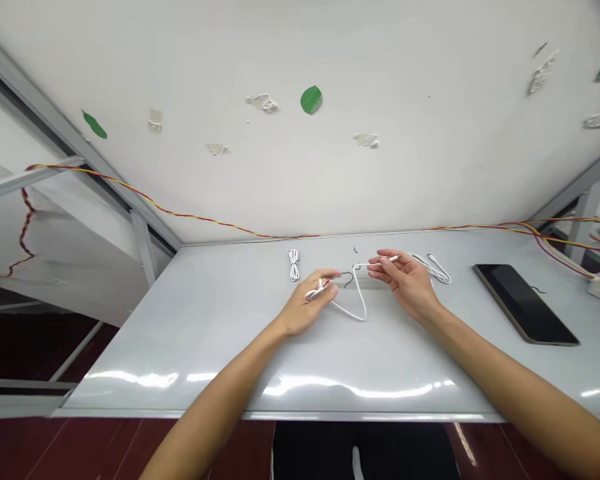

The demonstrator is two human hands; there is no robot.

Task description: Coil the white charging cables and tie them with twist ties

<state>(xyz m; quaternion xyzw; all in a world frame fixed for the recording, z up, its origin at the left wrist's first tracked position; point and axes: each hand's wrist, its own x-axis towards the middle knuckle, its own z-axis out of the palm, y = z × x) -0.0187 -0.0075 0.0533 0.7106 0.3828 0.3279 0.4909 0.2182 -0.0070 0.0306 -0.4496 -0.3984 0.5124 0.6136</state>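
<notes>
While dark clothes [320,447] show below the near edge of the gray desk [190,333], two bare arms reach over it. The left hand [300,310] has its grip curled on part of a white cable [364,310], with small loops bunched by the thumb. The cable bends down between the hands, then goes up to the right hand [410,283]. There, thumb and fingers pinch it near a thin white plug [394,258]. On the right, a flat black device [525,303] lies on the desk. Thin black ties [351,279] sit between the hands. More white loops [436,271] lie just past the right hand; I cannot tell if they join the held cable. Farther left is a tied white bundle [294,265]. At the back, a red and yellow wire [180,215] runs along the white wall [305,187].
</notes>
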